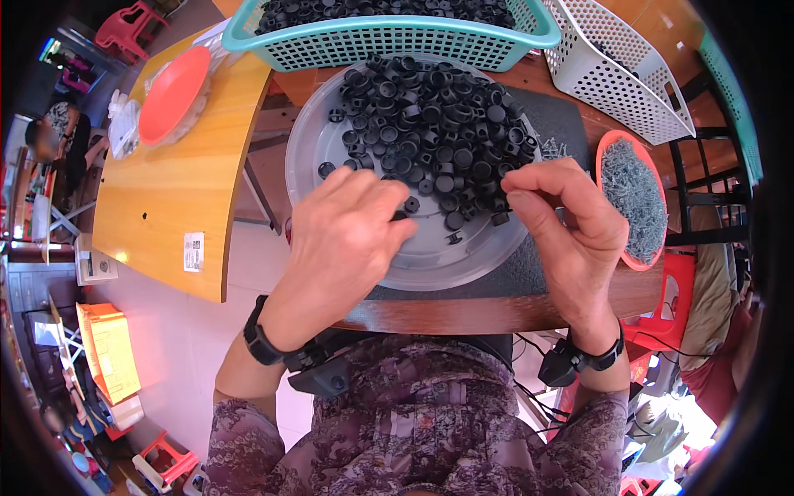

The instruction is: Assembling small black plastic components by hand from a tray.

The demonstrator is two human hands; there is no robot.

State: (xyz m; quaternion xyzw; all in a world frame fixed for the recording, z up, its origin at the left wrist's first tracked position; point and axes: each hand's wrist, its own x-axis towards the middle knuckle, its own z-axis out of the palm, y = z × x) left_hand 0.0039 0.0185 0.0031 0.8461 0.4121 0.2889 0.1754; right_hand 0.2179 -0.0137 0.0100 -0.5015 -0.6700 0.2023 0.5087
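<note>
A round translucent plastic tray (413, 277) rests on a dark mat, heaped with small round black plastic parts (447, 124). My left hand (343, 240) is over the tray's near left side, back up, with curled fingers. A bit of black shows beside its thumb, but the hand hides what it holds. At the tray's right edge, my right hand (571, 219) pinches thumb and forefinger together; anything between the tips is too small to name. Right of that hand stands an orange oval bowl (601, 157) full of small grey metal screws (633, 198).
A teal perforated basket (389, 41) of black parts stands behind the tray, and a white perforated basket (616, 78) at the back right. Loose screws (552, 149) lie on the mat (562, 120). A yellow wooden table (178, 174) with a red plate (175, 95) is on the left.
</note>
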